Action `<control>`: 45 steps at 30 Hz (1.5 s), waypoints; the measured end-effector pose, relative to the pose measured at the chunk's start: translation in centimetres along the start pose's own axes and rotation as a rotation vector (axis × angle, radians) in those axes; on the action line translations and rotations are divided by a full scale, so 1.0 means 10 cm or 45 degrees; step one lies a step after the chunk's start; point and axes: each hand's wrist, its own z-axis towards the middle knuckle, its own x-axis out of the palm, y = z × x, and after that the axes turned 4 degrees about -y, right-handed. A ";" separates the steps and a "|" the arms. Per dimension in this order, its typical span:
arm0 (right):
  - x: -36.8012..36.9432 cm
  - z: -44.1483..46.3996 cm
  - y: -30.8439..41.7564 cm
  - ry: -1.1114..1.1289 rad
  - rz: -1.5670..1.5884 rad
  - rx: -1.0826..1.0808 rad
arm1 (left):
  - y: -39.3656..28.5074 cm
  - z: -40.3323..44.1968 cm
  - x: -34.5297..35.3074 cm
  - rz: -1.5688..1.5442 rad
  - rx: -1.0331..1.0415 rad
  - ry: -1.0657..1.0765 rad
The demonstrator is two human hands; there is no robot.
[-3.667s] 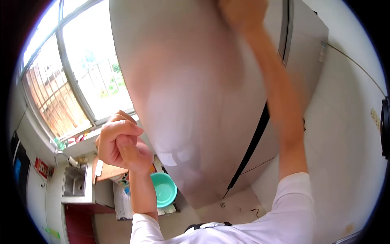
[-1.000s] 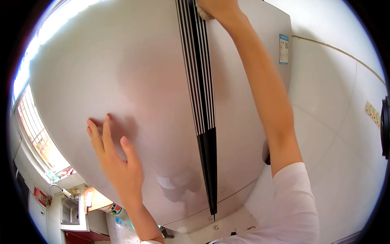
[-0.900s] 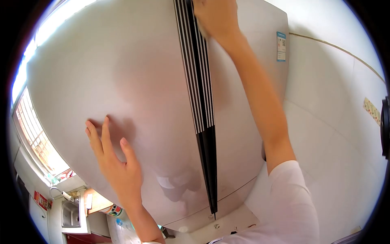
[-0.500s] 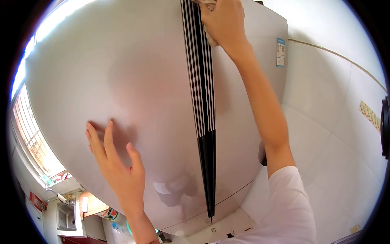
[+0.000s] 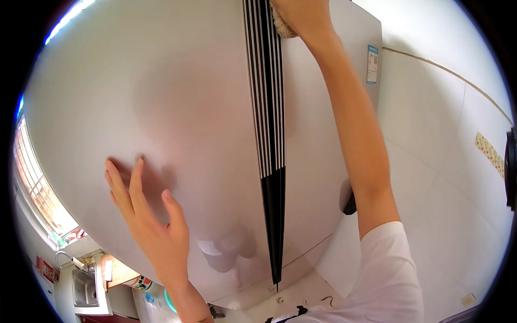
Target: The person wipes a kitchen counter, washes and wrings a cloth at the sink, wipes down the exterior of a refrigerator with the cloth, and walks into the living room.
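Head view, the only one on my feed. Item: right hand [image 5: 306,15], cut by the top edge, closed over a pale cloth [image 5: 283,27]; I cannot tell the exact finger placement. Item: the cloth, beside the upper part of the striped strip [image 5: 264,107] between two pale doors. Item: left hand [image 5: 153,226], fingers spread, fingertips apparently resting on the left door [image 5: 199,129]. Change: right hand and cloth sit higher along the strip than half a second ago; I judge the cloth's working spot has shifted upward.
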 end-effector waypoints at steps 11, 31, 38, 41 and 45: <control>-0.04 -0.42 0.17 0.015 0.116 -0.090 | 0.13 -0.02 0.02 0.019 0.023 -0.052; -0.90 -2.10 0.44 0.414 0.184 0.002 | 0.22 -0.05 0.35 -0.100 0.172 -0.274; -0.61 -1.27 0.38 0.220 0.162 0.113 | 0.22 -0.06 0.55 -0.058 0.182 -0.472; -0.81 -1.87 0.56 0.240 0.244 0.291 | 0.27 -0.03 0.60 -0.042 0.238 -0.508; -1.18 -2.82 0.75 0.345 0.058 0.221 | 0.30 -0.03 0.62 -0.031 0.286 -0.500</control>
